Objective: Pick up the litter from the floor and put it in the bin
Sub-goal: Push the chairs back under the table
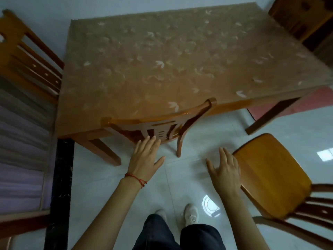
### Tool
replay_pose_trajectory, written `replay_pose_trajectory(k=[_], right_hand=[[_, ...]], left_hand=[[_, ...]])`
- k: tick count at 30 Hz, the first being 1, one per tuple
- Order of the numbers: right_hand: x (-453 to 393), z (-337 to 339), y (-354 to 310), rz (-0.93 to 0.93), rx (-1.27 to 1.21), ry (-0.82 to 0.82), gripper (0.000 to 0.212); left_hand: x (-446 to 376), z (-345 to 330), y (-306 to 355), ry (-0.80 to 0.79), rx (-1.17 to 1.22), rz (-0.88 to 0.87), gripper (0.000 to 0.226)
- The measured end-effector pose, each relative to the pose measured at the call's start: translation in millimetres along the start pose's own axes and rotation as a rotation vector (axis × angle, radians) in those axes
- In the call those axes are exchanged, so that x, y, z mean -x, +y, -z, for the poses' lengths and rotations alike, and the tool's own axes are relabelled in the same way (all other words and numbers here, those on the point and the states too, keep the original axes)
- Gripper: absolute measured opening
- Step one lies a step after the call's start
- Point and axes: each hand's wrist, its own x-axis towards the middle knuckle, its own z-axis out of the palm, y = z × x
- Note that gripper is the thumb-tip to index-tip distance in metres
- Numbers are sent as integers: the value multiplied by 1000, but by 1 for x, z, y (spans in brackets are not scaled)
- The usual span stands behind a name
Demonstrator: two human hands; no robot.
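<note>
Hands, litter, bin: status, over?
Left hand and right hand open, empty, over floor. No litter or bin in view. Chair tucked under table ahead.

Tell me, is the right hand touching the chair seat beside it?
Cannot tell. In the head view the right hand overlaps the chair seat edge, but contact isn't plain.
</note>
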Motion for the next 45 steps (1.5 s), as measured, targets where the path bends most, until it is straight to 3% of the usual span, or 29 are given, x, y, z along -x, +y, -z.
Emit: replay_pose_trajectory(k=[13,31,37,45], right_hand=[[154,27,139,-409,-31,233,63],[438,64,331,-1031,-96,431,57],[476,72,381,-1160,-108,451,59],[459,108,486,-1182,-87,454,60]], left_hand=[[38,-44,157,-163,-33,-524,57],[206,-115,450,-352,-12,-1198,57],[225,-148,524,-404,-49,-1344,60],[203,-187,639,-440,-10,-1397,54]])
